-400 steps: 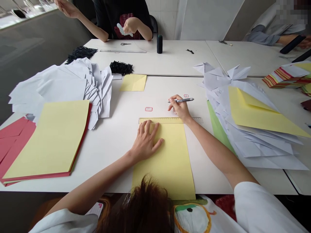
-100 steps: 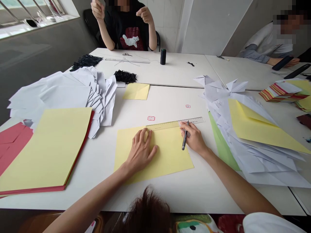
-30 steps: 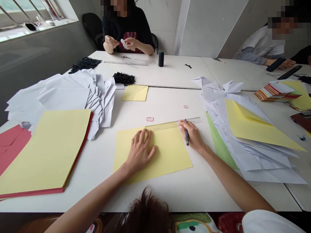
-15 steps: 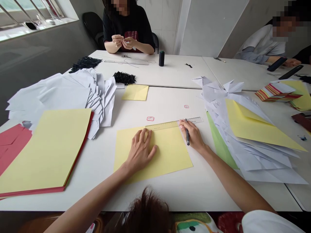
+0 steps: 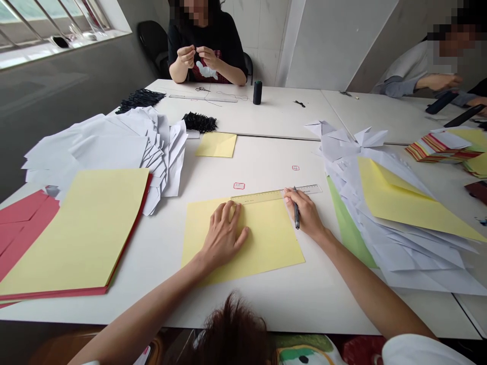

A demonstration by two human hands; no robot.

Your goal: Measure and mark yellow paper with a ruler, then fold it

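A sheet of yellow paper [image 5: 262, 241] lies on the white table, with a clear ruler [image 5: 266, 195] slanting across its top edge and past its right corner. My left hand [image 5: 224, 235] rests palm down on the sheet, fingers and thumb spread, the fingertips at the ruler's left end. Gripped in my right hand [image 5: 306, 210] is a dark pen [image 5: 297, 215], held across the fingers. The fingertips of that hand meet the ruler right of its middle. Whether the pen tip touches anything I cannot make out.
At left lie a stack of yellow and red paper [image 5: 83, 228] and a pile of white sheets [image 5: 110, 142]. More folded white sheets [image 5: 403, 248] are at right, under a yellow envelope [image 5: 395, 203]. A dark thread spool [image 5: 257, 93] stands farther back. Two people sit across the table.
The view has shifted slightly, so the table's contents appear a little farther right. My hands keep their places on the ruler and paper. Both people opposite have raised their hands somewhat.
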